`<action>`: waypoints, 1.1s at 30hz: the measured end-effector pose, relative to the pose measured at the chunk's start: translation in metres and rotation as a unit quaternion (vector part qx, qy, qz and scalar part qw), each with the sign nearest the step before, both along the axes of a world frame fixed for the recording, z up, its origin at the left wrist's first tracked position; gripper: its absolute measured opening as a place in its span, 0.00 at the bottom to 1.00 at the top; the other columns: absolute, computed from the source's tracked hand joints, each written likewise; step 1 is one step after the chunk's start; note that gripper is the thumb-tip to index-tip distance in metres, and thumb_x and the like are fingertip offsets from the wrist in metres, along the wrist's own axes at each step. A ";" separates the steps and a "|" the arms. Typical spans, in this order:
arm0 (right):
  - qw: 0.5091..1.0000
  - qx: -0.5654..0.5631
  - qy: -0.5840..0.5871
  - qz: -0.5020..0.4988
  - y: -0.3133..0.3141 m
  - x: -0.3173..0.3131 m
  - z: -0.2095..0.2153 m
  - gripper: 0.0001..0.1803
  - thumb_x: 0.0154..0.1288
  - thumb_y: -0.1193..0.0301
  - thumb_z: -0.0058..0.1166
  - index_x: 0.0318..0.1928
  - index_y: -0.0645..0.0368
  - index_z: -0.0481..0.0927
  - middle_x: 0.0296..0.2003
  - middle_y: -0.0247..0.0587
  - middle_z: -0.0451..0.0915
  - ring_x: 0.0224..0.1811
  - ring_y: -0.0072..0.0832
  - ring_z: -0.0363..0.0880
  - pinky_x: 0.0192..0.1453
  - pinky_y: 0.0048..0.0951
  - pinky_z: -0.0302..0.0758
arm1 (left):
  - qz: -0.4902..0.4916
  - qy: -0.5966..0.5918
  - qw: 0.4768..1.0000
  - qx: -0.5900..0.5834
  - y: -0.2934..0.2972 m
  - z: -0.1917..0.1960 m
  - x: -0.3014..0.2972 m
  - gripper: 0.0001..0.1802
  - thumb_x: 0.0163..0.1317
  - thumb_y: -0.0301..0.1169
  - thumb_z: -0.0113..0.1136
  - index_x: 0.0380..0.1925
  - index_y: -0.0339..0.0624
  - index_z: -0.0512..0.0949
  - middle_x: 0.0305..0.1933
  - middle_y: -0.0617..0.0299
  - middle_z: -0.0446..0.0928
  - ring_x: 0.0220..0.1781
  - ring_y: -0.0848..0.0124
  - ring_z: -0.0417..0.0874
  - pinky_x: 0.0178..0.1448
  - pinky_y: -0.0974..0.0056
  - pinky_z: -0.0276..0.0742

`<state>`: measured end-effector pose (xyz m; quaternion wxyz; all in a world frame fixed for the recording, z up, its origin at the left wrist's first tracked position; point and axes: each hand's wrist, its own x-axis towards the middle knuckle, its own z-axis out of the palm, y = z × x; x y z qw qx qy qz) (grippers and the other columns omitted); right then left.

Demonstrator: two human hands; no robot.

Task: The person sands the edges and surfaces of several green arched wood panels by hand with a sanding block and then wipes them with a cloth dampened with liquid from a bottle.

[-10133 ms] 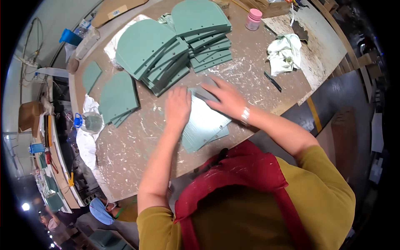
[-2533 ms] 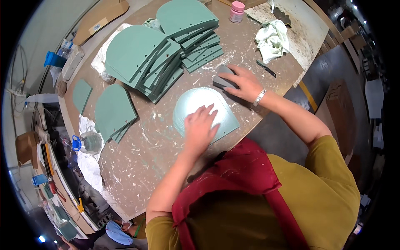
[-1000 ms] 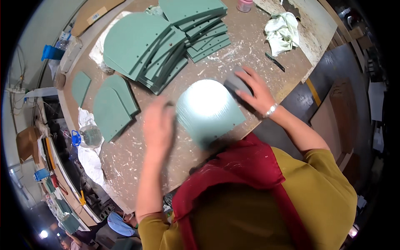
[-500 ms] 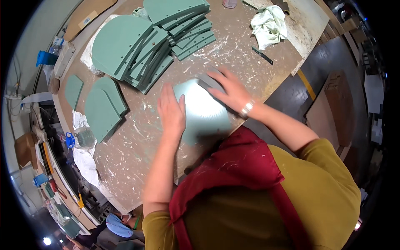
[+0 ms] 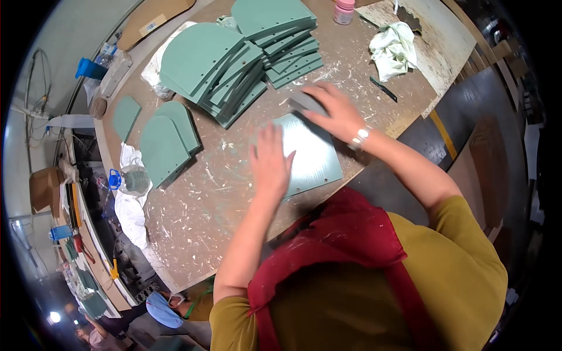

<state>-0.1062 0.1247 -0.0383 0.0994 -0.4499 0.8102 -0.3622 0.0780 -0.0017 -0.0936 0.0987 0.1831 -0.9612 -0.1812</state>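
Note:
A pale green panel (image 5: 313, 158) with a rounded far end and small holes along its near edge lies in front of me, shining in the light. My left hand (image 5: 272, 161) rests on its left side, fingers stretched out and holding nothing. My right hand (image 5: 335, 111) grips a grey sanding pad (image 5: 305, 104) at the panel's far edge; thumb and fingers are on the pad, slightly blurred. Beyond my hands stand stacked green panels (image 5: 202, 58) of the same rounded shape, with more rounded panels (image 5: 161, 143) to the left.
A clear bottle (image 5: 134, 180) with a blue cap lies on white cloth at the left. At the back are a pink bottle (image 5: 343, 11), a crumpled whitish cloth (image 5: 393, 51) and a thin dark strip (image 5: 383, 89). Another person in a blue cap (image 5: 163, 310) is beyond the table's near-left edge.
My right hand and the sanding pad have shifted to the panel's far edge, showing more of its surface. My left hand still lies on its left side. The whole view has shifted slightly.

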 end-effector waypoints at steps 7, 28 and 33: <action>0.970 0.077 0.185 0.136 0.095 0.074 -0.026 0.32 0.57 0.57 0.63 0.64 0.45 0.74 0.63 0.55 0.68 0.65 0.53 0.67 0.65 0.48 0.66 | -0.047 -0.013 0.999 0.018 0.023 -0.002 0.009 0.34 0.69 0.40 0.53 0.71 0.39 0.59 0.79 0.52 0.51 0.79 0.48 0.52 0.75 0.36 0.49; 0.947 0.024 0.241 0.210 -0.063 0.011 -0.023 0.24 0.57 0.59 0.59 0.56 0.43 0.79 0.54 0.49 0.74 0.55 0.48 0.75 0.55 0.49 0.72 | -0.186 0.016 0.981 -0.047 0.072 -0.006 0.017 0.34 0.68 0.44 0.53 0.71 0.47 0.61 0.71 0.56 0.65 0.77 0.58 0.57 0.77 0.42 0.50; 0.869 0.082 0.201 0.444 -0.054 0.046 -0.007 0.24 0.58 0.56 0.59 0.56 0.43 0.79 0.60 0.50 0.71 0.61 0.45 0.71 0.60 0.52 0.70 | -0.179 0.007 0.980 -0.092 0.072 0.000 0.023 0.32 0.62 0.33 0.53 0.69 0.52 0.65 0.73 0.61 0.63 0.75 0.59 0.62 0.75 0.40 0.53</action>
